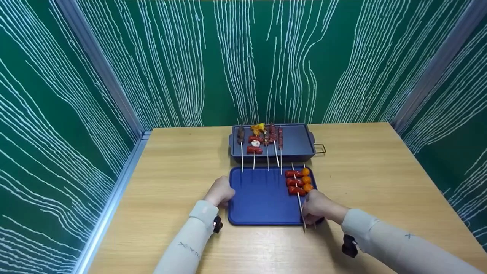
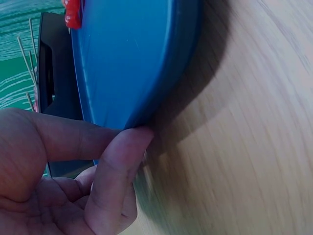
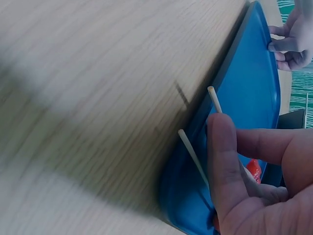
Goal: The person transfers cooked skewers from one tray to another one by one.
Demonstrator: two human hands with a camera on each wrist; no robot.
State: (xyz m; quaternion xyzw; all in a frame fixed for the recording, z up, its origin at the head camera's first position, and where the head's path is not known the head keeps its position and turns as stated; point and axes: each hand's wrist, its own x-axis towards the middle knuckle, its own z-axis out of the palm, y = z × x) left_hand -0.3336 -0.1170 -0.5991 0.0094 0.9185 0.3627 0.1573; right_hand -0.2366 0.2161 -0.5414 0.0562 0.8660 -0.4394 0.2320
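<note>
In the head view a blue tray [image 1: 262, 198] lies before me. My left hand [image 1: 221, 192] pinches its left rim; in the left wrist view the thumb [image 2: 122, 152] and forefinger meet at the tray edge. On the tray's right side lie a skewer of red sausage pieces [image 1: 295, 182] and a skewer of orange balls [image 1: 306, 179]. My right hand [image 1: 317, 207] pinches the bare stick [image 3: 215, 100] of the sausage skewer between thumb and forefinger. Beside it runs the other skewer's stick [image 3: 193, 152], its food largely hidden by the hand in the right wrist view.
Just behind the tray stands a dark grill pan [image 1: 298, 142] with a wire handle [image 1: 320, 148] at its right. Several food skewers [image 1: 266, 137] lie on it, their sticks overhanging toward the tray. Green patterned walls [image 1: 258, 61] surround the wooden table [image 1: 175, 160].
</note>
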